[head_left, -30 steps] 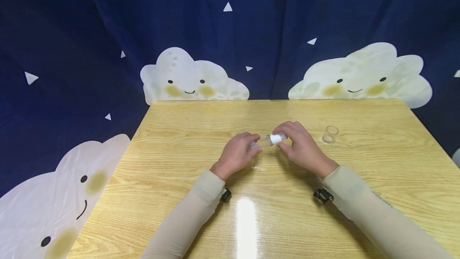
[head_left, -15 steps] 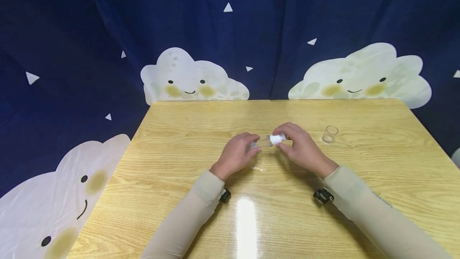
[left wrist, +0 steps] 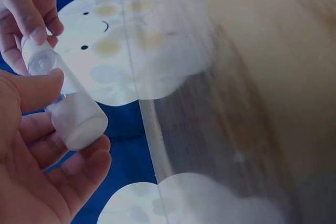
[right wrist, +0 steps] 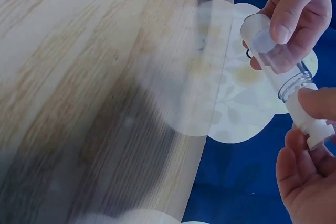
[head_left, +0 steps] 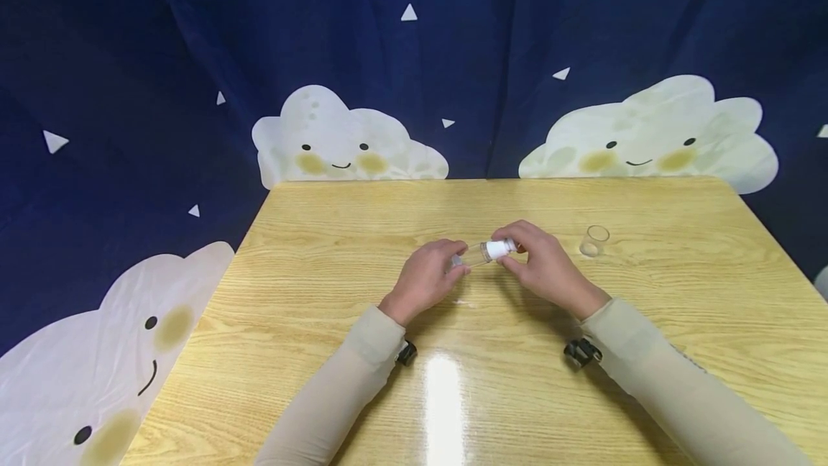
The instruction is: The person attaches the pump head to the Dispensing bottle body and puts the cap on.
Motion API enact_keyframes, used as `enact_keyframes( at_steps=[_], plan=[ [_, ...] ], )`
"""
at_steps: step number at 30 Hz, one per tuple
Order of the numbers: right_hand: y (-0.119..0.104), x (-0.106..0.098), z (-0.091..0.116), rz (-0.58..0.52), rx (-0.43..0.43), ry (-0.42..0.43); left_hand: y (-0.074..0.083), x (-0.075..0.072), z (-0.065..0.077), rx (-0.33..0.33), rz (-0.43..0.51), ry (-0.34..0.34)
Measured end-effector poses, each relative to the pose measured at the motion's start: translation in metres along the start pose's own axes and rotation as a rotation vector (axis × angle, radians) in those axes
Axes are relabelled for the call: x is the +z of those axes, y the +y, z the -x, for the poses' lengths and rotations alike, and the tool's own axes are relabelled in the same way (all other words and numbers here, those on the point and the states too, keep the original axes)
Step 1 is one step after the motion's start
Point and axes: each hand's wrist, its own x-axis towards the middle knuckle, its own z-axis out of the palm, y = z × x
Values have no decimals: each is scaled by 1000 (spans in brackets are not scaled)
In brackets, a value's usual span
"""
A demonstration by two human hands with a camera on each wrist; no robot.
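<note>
A small clear bottle (head_left: 477, 255) with a white pump top (head_left: 497, 249) is held sideways above the table, between both hands. My left hand (head_left: 423, 277) grips the base end of the bottle, thumb on the near side and fingers on the far side. At the other end, my right hand (head_left: 542, 265) pinches the white pump top between thumb and fingers. The threaded neck ring (right wrist: 295, 85) shows just below the pump top in the right wrist view. Seen from the left wrist, the whitish bottom of the bottle (left wrist: 86, 129) lies against the left fingers.
A clear, open-topped cylindrical cap (head_left: 594, 241) stands on the wooden table (head_left: 310, 250), to the right of the right hand. Behind the table hangs a dark blue curtain (head_left: 362, 49) with printed clouds. Each wrist carries a small black camera (head_left: 582, 352).
The right fingers have shifted very slightly on the pump top, and a little more of its white part shows. The left hand and the cap stay where they were.
</note>
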Motion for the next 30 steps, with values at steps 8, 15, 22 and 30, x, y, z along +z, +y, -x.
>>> enact_keyframes(
  at_steps=[8,15,22,30],
  plan=[
    [1,-4,-1,-7,101,-83,2,1,1,-9,-2,0],
    [-1,-5,-3,-12,170,-143,3,2,1,-8,-18,11],
    [0,-4,-3,-23,143,-145,0,4,1,24,-1,22],
    [3,-11,-1,6,195,-241,1,3,3,25,32,19]
  ],
)
